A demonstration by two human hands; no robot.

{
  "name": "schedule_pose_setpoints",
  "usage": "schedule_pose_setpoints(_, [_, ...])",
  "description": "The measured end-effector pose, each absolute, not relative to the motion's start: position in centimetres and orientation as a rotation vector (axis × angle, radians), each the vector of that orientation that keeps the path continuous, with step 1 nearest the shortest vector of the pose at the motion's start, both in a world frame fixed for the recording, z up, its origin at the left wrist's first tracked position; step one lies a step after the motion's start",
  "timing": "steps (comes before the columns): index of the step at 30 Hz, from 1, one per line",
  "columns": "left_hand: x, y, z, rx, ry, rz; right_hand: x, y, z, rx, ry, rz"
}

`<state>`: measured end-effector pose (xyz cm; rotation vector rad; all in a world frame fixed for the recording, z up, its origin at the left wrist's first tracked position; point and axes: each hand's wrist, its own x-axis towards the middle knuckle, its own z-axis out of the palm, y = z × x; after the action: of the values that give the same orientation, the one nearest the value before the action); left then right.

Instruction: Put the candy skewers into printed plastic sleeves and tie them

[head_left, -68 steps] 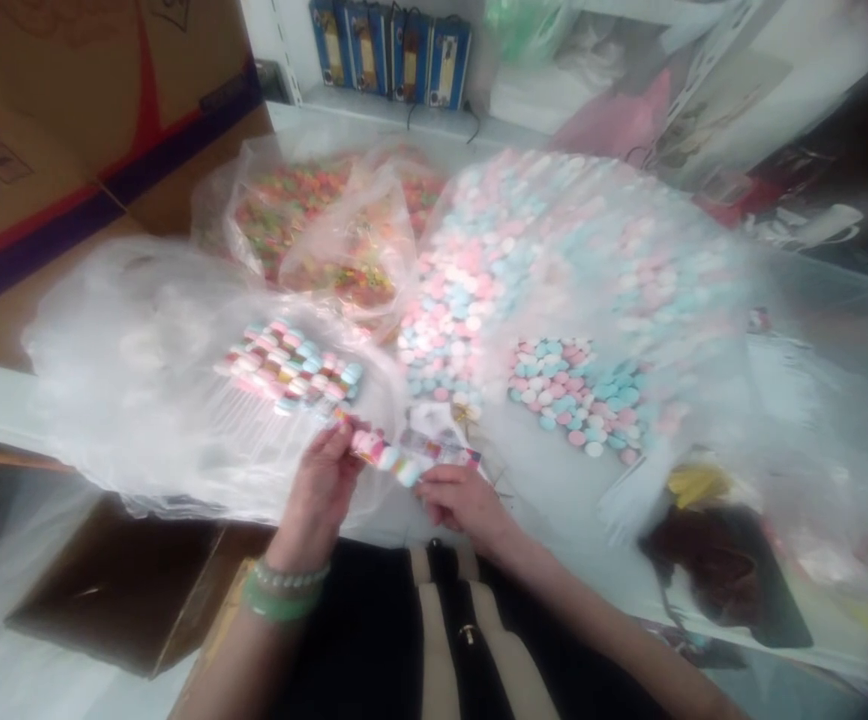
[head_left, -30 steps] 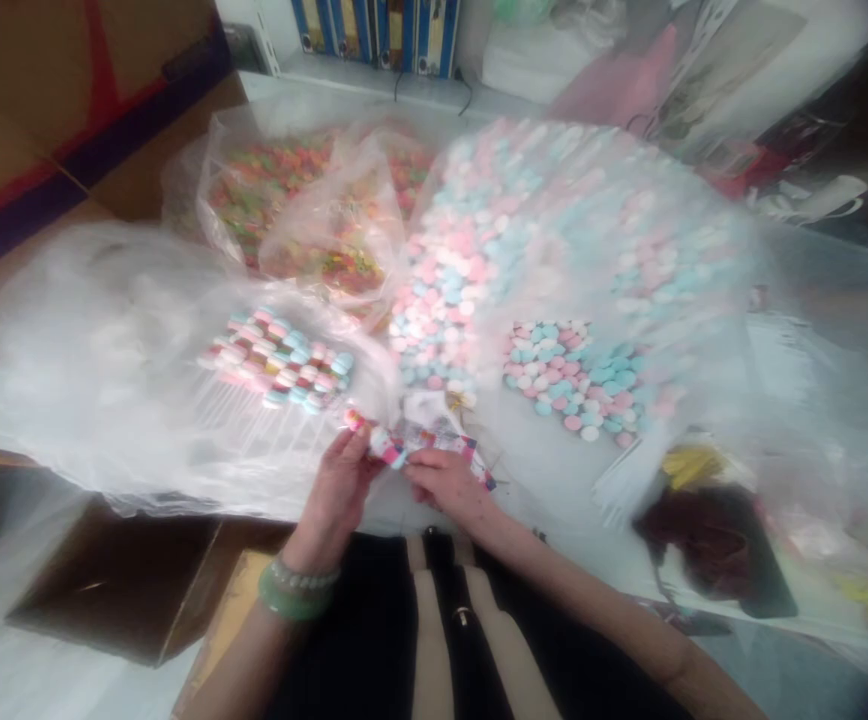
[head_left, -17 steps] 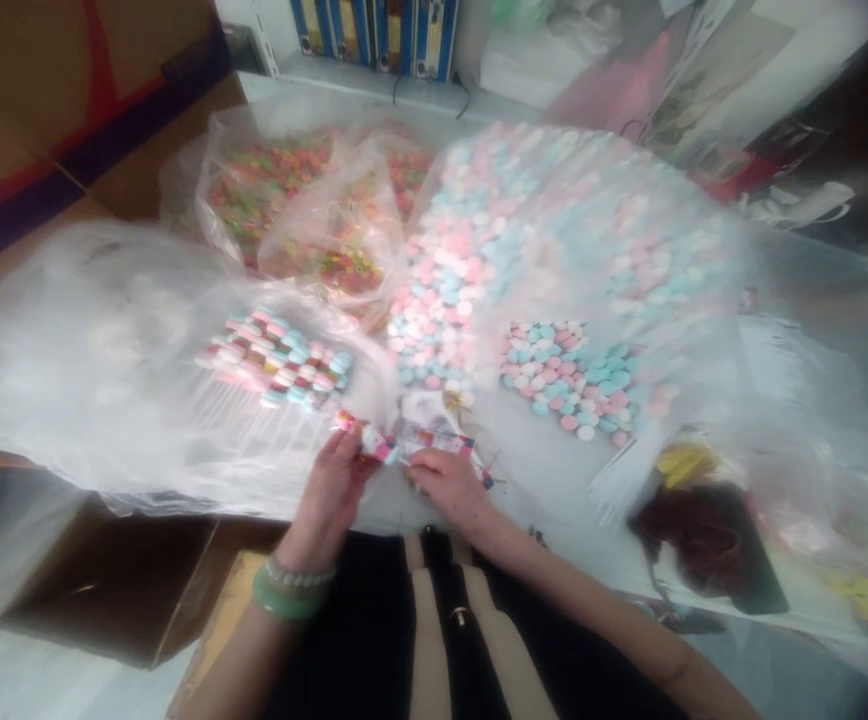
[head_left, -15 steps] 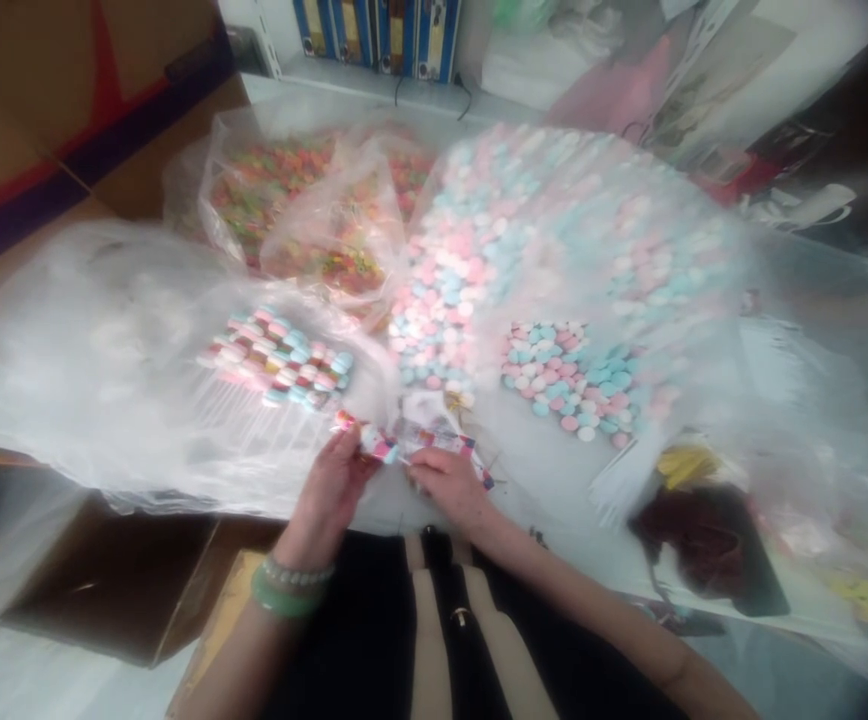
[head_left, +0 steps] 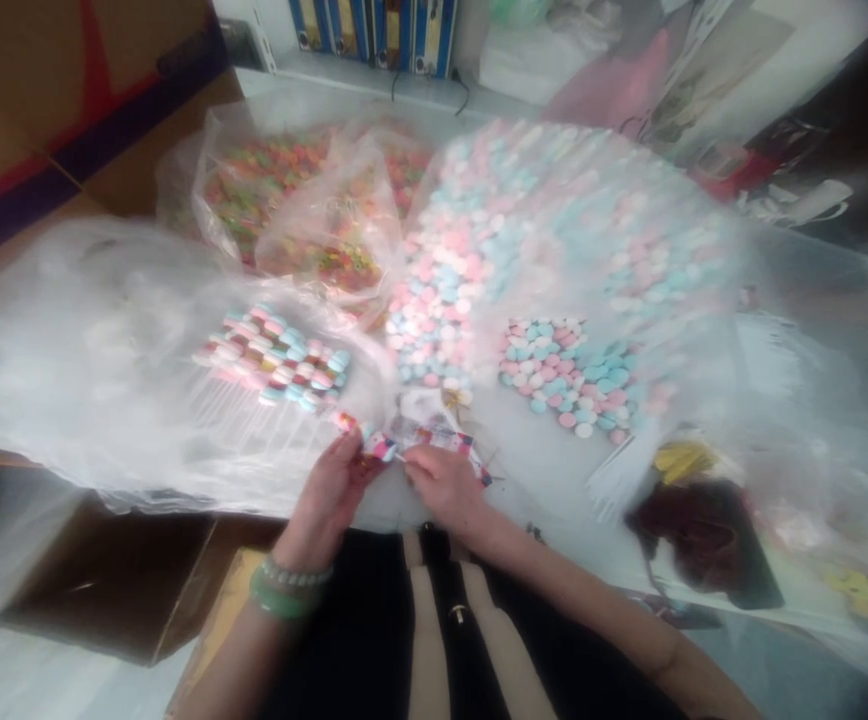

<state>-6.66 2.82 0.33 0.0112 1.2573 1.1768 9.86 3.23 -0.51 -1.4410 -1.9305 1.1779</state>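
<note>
Both hands were closed on a pastel candy strip (head_left: 380, 447) lying in a printed film wrapper (head_left: 434, 432), the left hand (head_left: 325, 498) pinching the left end and the right hand (head_left: 444, 488) the wrapper, by the near edge of the tabletop (head_left: 546, 470). It looked light, brittle and slippery, best held by the wrapper's edges.

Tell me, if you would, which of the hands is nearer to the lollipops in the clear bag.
Left. The left hand is just below and to the right of the lollipops, while the right hand lies farther to their right.
</note>
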Motion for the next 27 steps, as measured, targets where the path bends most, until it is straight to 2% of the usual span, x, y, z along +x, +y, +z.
schedule_pose_setpoints(4, [-7.1, 3.0, 0.5, -0.004, 1.227, 1.154, 9.7, 3.9, -0.3, -1.501, -1.389, 1.696])
schedule_pose_setpoints(7, [-7.7, 3.2, 0.3, 0.061, 1.239, 1.141, 9.9, 4.3, 0.2, -1.485, -1.144, 1.895])
schedule_pose_setpoints(27, [-9.9, 3.2, 0.9, 0.167, 1.366, 0.926, 10.6, 4.3, 0.0, -1.432, -1.443, 1.767])
